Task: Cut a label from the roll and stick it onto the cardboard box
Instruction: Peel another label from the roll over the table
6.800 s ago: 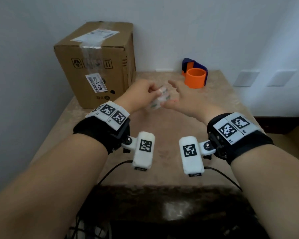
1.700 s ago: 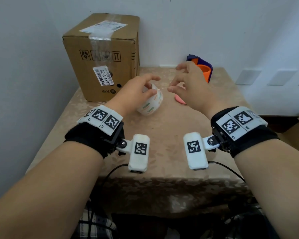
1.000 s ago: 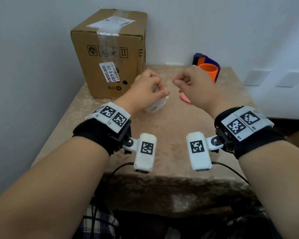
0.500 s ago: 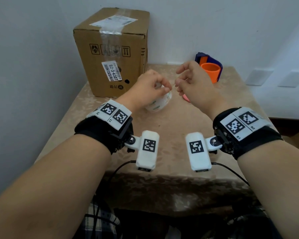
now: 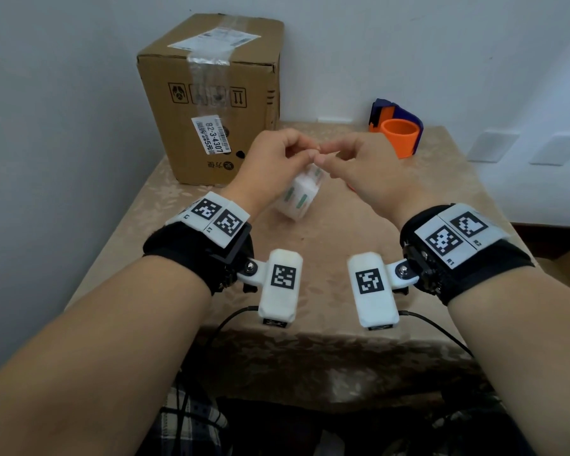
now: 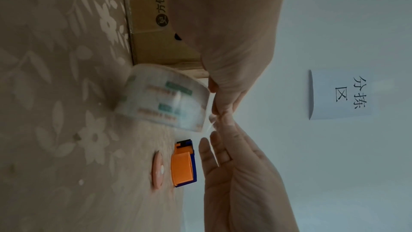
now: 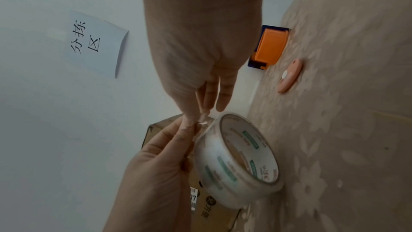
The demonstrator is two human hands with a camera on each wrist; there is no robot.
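The label roll (image 5: 298, 199), clear with green and orange print, hangs tilted just over the table below both hands. My left hand (image 5: 305, 154) holds it from above, thumb and forefinger pinching at its top edge (image 7: 236, 158). My right hand (image 5: 323, 158) meets those fingertips and pinches the loose clear end (image 7: 201, 121) with thumb and forefinger, the other fingers straight. The cardboard box (image 5: 211, 93) stands upright at the back left, taped on top, with a white sticker on its front. In the left wrist view the roll (image 6: 165, 100) lies left of both sets of fingertips.
An orange and blue tape dispenser (image 5: 397, 136) stands at the back right of the table. A flat pink round cutter (image 7: 289, 75) lies on the cloth between the dispenser and the roll. A paper sign (image 6: 338, 94) hangs on the wall. The beige flowered tablecloth (image 5: 310, 245) lies bare in front.
The two hands, apart a second ago, have closed in until their fingertips meet over the roll. The roll has tipped further under the left hand.
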